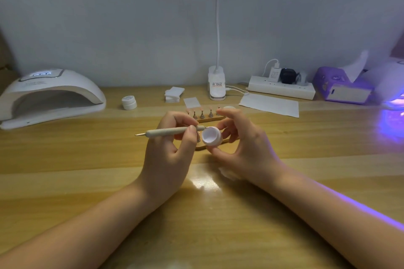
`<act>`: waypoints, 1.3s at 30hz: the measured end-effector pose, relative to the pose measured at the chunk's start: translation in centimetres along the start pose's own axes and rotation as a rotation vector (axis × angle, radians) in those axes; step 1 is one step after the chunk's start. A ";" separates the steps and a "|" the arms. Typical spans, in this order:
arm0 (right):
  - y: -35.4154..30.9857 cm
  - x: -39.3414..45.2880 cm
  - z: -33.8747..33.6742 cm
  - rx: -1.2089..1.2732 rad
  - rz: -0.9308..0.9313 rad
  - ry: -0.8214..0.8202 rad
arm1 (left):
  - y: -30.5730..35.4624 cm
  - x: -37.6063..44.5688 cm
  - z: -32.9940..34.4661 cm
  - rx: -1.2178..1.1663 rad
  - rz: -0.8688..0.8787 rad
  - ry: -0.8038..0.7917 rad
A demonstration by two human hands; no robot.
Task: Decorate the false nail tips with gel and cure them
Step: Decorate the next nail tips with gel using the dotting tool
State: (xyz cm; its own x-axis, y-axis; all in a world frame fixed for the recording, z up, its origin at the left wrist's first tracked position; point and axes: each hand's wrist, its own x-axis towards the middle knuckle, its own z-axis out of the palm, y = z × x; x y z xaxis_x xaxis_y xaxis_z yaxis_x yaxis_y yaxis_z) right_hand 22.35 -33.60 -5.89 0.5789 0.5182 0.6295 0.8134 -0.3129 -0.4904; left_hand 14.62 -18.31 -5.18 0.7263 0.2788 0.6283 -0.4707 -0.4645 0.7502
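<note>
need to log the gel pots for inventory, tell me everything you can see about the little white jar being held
The small white jar is a round, squat plastic-looking pot with its lid off, tilted so the open mouth faces the camera and slightly left. The inside looks white; whether gel is in it cannot be told. The right hand pinches it between thumb below and fingers behind, holding it above the wooden table. The working end of the dotting tool, gripped by the left hand, sits at the jar's upper left rim.
</note>
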 end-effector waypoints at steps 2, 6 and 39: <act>0.0 0.0 0.1 -0.003 -0.003 0.009 | -0.3 0.0 0.0 0.039 -0.008 -0.015; -0.1 -0.1 0.3 0.006 -0.011 0.030 | -0.5 -0.1 0.2 0.083 0.006 -0.044; -0.4 -0.2 0.4 -0.004 -0.007 0.085 | -0.5 0.2 0.2 -0.076 -0.026 0.072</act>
State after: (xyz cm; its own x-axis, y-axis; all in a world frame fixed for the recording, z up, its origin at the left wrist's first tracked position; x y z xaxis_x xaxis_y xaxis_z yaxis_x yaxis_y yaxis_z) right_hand 21.87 -33.22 -6.03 0.5761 0.4513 0.6815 0.8173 -0.3133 -0.4835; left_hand 15.11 -18.25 -5.44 0.7021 0.3510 0.6196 -0.4910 -0.3916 0.7782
